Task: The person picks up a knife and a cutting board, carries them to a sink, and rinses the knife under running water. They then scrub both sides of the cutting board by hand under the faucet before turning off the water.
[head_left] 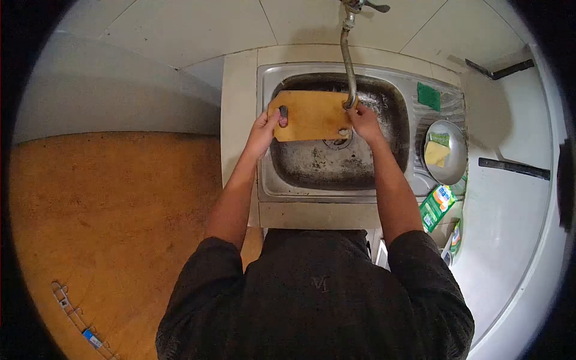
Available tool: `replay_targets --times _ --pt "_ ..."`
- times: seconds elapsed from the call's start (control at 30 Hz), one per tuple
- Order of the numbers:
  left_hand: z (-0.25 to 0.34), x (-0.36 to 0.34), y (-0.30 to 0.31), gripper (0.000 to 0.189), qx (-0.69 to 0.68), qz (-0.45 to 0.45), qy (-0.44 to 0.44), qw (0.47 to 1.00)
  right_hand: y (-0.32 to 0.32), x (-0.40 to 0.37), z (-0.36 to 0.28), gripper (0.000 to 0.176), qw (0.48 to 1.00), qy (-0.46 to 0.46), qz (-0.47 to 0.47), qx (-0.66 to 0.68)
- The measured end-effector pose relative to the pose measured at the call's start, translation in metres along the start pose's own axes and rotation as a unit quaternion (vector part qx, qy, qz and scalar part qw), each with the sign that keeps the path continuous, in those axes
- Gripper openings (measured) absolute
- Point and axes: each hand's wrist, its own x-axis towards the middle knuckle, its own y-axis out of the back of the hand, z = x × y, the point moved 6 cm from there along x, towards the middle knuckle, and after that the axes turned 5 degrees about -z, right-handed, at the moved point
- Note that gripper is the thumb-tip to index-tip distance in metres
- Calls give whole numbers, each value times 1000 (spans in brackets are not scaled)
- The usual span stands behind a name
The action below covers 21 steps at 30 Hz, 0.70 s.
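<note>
A wooden cutting board (pixel 312 117) is held level across the sink (pixel 336 171), right beneath the faucet spout (pixel 347 57). My left hand (pixel 262 133) grips its left end, with fingers showing through the handle slot. At the opposite end, my right hand (pixel 365 123) is closed on the right edge, beside the mouth of the spout. Dark spots mark the board near its right corners. Part of the drain shows just below the board's lower edge.
On the ribbed drainboard lie a green scouring pad (pixel 428 96) and a white bowl (pixel 454 162) holding a yellow sponge (pixel 436 154). A green packet (pixel 438 207) sits nearer me. A wire hook rack (pixel 77 318) lies at lower left.
</note>
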Motion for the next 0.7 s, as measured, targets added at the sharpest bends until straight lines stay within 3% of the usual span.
replay_targets --times 0.1,0.17,0.43,0.57,0.63,0.67,0.7 --pt "8 -9 -9 26 -14 -34 6 999 -5 0 2 52 1000 -9 14 7" --pt "8 -18 -14 27 21 23 86 996 -10 7 8 52 999 5 35 30" --pt "8 -26 -24 29 -43 -1 90 995 -23 12 19 51 990 -8 68 -121" --pt "-14 -24 -33 26 -116 -4 107 987 -7 -17 -21 51 989 -53 62 -125" --pt "-26 -16 -41 26 -114 -11 104 988 3 -28 -36 60 968 19 157 -196" --pt "-29 -10 -46 26 -112 -17 99 989 0 -26 -34 60 967 19 160 -198" --pt "-32 -6 -50 26 -115 -20 99 988 -5 -26 -36 64 932 55 197 -300"
